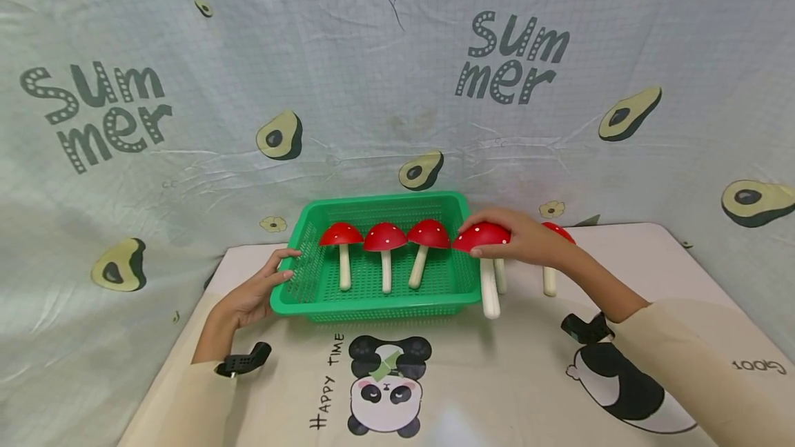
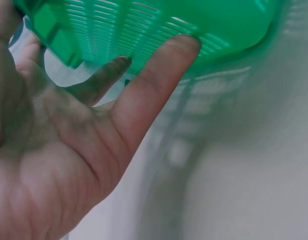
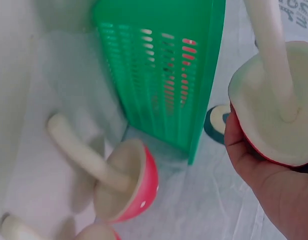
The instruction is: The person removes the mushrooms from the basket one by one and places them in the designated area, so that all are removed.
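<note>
Fingertips of my left hand (image 1: 251,299) rest on the left rim of a green plastic basket (image 1: 385,306). These fingers look mostly straight, and in the left wrist view the thumb (image 2: 156,80) reaches the slotted wall. My right hand (image 1: 524,236) holds a toy mushroom (image 1: 489,288) by its red, white-dotted cap, beside the basket's right end. Its pale stem hangs downward, and the right wrist view shows the cap's hollow white underside. Inside the basket lie three similar mushrooms, a left one (image 1: 344,267), a middle one (image 1: 386,271) and a right one (image 1: 419,267).
Right of the basket, another mushroom (image 1: 549,281) lies partly behind my right forearm. A further stem (image 1: 500,276) shows behind the held mushroom. Printed cloth (image 1: 348,157) rises behind the basket. A panda-print cover (image 1: 385,392) lies on the table in front.
</note>
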{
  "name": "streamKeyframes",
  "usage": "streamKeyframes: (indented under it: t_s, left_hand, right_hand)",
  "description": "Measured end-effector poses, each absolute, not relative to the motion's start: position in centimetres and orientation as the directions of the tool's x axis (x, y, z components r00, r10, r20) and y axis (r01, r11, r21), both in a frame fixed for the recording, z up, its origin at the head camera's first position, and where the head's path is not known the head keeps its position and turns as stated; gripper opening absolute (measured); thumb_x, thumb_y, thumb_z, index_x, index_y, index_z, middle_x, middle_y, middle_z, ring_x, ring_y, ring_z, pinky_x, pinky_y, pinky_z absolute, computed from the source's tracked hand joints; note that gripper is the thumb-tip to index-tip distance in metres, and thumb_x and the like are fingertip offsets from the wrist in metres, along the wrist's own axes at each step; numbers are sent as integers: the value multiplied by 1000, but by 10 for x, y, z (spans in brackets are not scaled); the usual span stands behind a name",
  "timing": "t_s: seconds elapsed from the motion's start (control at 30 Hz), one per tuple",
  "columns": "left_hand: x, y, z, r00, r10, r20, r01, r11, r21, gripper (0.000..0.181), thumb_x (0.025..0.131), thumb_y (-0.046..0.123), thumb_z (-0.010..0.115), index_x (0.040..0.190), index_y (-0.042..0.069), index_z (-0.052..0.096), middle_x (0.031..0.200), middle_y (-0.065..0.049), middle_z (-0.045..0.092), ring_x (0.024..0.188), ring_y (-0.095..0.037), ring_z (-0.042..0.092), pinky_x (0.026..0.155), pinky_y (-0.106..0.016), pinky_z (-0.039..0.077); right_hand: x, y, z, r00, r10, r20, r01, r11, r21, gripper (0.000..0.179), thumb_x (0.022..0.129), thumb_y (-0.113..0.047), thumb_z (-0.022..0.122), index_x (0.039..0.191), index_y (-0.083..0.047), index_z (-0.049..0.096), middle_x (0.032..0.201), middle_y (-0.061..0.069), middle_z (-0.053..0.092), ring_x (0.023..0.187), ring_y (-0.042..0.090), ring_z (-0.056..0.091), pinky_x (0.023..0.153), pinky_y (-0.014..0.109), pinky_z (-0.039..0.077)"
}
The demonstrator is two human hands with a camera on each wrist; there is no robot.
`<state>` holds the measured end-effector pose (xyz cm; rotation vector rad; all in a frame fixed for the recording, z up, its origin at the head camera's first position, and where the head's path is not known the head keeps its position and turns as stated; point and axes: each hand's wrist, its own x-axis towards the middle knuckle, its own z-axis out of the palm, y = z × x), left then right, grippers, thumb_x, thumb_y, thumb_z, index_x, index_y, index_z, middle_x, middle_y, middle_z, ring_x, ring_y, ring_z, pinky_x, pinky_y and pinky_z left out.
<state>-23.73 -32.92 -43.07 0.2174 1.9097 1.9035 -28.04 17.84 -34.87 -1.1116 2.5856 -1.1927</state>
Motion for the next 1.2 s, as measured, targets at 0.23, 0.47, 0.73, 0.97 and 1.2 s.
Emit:
streamKeyframes:
  t_s: [0.23, 0.47, 0.73, 0.97, 1.2]
  left_hand:
    - [-238, -328, -432, -894, 408, -188, -181, 55, 982, 31, 110, 24, 46, 133, 42, 36, 134, -16, 37, 106, -23, 65, 83, -45, 60]
    - [-238, -328, -432, -894, 412, -177, -175, 44, 984, 31, 110, 21, 44, 133, 41, 36, 135, -18, 35, 105, -24, 65, 82, -45, 60]
    - [-237, -327, -431, -899, 396, -189, -184, 50, 982, 32, 110, 21, 45, 132, 42, 37, 135, -19, 34, 105, -24, 65, 82, -44, 60]
    - [-237, -327, -431, -902, 389, -189, -181, 59, 982, 31, 110, 23, 46, 132, 43, 38, 134, -18, 36, 105, -23, 65, 82, -44, 60]
    - [-237, -327, -431, -898, 397, -189, -182, 55, 982, 31, 110, 23, 46, 133, 42, 37, 133, -17, 37, 104, -23, 65, 82, -43, 60]
  right_hand:
    - [-276, 201, -350, -772, -601, 208, -561, 491, -666, 39, 89, -31, 79, 125, -30, 65, 124, -4, 63, 110, 24, 57, 83, 39, 57]
    - [-274, 221, -355, -780, -587, 218, -565, 509, -649, 38, 89, -27, 79, 125, -27, 66, 125, -1, 63, 110, 26, 58, 82, 35, 58]
    - [-266, 248, -357, -807, -556, 198, -545, 572, -613, 39, 88, -26, 81, 124, -28, 67, 120, -2, 64, 107, 24, 58, 80, 31, 57]
    - [-256, 270, -350, -845, -507, 169, -492, 614, -617, 39, 88, -26, 81, 125, -26, 66, 123, 3, 62, 110, 29, 56, 76, 30, 57]
    - [-251, 291, -350, -869, -467, 162, -464, 659, -592, 42, 86, -25, 83, 125, -24, 67, 129, 10, 62, 111, 32, 57, 74, 27, 57]
